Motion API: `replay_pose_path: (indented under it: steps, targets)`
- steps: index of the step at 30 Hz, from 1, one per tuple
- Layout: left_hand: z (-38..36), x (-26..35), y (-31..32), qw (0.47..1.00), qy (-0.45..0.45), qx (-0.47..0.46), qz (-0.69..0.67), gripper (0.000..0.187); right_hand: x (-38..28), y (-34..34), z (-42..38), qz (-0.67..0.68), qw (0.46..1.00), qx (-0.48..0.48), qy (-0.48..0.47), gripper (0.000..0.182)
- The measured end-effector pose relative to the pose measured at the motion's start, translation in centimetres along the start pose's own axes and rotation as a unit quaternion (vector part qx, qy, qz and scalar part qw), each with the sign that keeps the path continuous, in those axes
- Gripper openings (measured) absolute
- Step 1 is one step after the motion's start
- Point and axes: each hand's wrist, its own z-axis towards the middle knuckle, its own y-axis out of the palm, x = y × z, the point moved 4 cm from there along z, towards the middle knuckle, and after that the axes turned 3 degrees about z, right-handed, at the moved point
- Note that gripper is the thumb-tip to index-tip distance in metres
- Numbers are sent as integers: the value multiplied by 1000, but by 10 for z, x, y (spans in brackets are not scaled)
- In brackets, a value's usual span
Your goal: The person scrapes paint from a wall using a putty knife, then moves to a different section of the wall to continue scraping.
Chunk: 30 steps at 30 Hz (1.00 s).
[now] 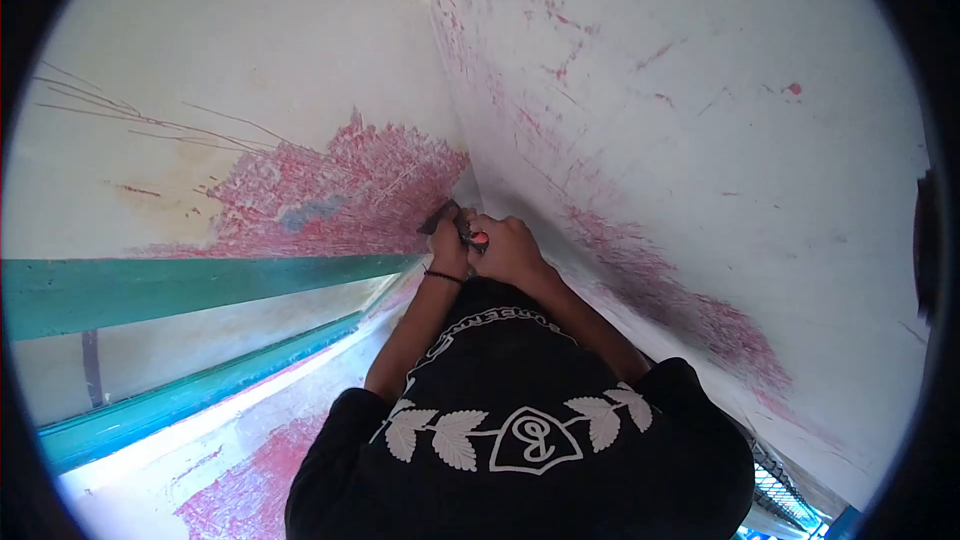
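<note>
- At the far left, 2 teal beams, the upper beam (200, 298) and the lower beam (200, 390), slant towards the middle, with 1 dark upright strip (92, 370) between them.
- Above the upper beam is the left wall (250, 20), pale, with thin dark scratches and 1 large, rough red patch (370, 185) reaching nearly to the corner; 1 more red patch (255, 480) shows lower down.
- The left hand (449, 248), 1 dark band (443, 276) at its wrist, is closed around the tool near its dark end, and is the nearer hand to the left wall's patch.
- The 1 dark tool (434, 220) (a scraper, by the look of it) lies at the hands, near the corner where the 2 walls meet. Its long axis slants from the dark end, up and left beside the patch, down and right to a red-orange end; whether the tip touches the wall is hard to tell.
- The right hand (510, 252) is curled in a fist around the red-orange end, just beside the left hand: 2 hands, 1 tool.
- Below both is 1 black shirt (470, 360) with a white print.
- The right wall (720, 160) is pale, with scattered red marks and a long red streak (740, 335) running down it.
</note>
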Motion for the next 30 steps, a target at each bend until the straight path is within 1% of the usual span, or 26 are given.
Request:
replay_pose_path:
  steps: [1,3,4,6,7,9,10,12,13,15,17,18,19,21,22,24,26,27,29,30]
  targets:
    - [-2,0,-4,1000,0,-10,-2,18,-3,-1,-1,7,1000,-2,6,39]
    - [0,2,-4,1000,-5,7,19,18,-4,-1,1,19,1000,-10,13,40]
    - [-2,1,-4,999,-8,19,27,19,1,5,-2,28,1000,4,5,39]
    - [1,-5,-8,999,-4,4,35,19,10,14,-7,43,999,29,-10,38]
    - [2,-6,-10,999,-1,-7,39,20,11,13,-8,65,997,33,-24,47]
    - [-4,-3,-9,999,-27,-32,11,21,6,2,-6,107,992,46,-48,66]
    - [-3,0,-3,998,-38,-49,-4,21,0,-5,1,78,996,32,-34,56]
    - [9,-5,-12,997,-30,-62,19,23,-11,-9,3,25,1000,0,6,36]
    - [10,-3,-11,997,-24,-69,30,24,-4,0,3,20,1000,-5,16,36]
    - [1,-6,-7,997,-3,27,79,25,14,15,4,7,999,-15,32,36]
    - [1,-7,-6,997,2,28,77,26,18,16,-3,23,1000,-12,16,53]
    - [13,-11,-11,999,-2,-21,49,26,18,13,0,30,999,-10,7,62]
    - [16,-12,-11,998,-11,-65,24,26,11,4,1,36,999,-7,7,61]
    - [20,-13,-14,998,-10,-59,32,25,-3,-10,-1,51,999,-4,14,60]
    - [21,-13,-14,998,-8,-54,33,24,4,-4,-1,41,999,3,21,52]
    - [19,-22,-15,999,-7,22,22,23,16,10,-1,20,999,14,30,37]
    - [19,-17,-7,1000,9,17,21,23,18,8,-3,41,999,33,6,36]
    - [14,-12,-2,999,21,-24,24,22,16,2,-1,50,998,44,-5,36]
    - [8,-5,6,998,19,-61,20,21,10,-5,2,51,998,45,-6,35]
    - [9,-5,7,998,9,-57,12,21,7,-7,4,51,998,43,-7,34]
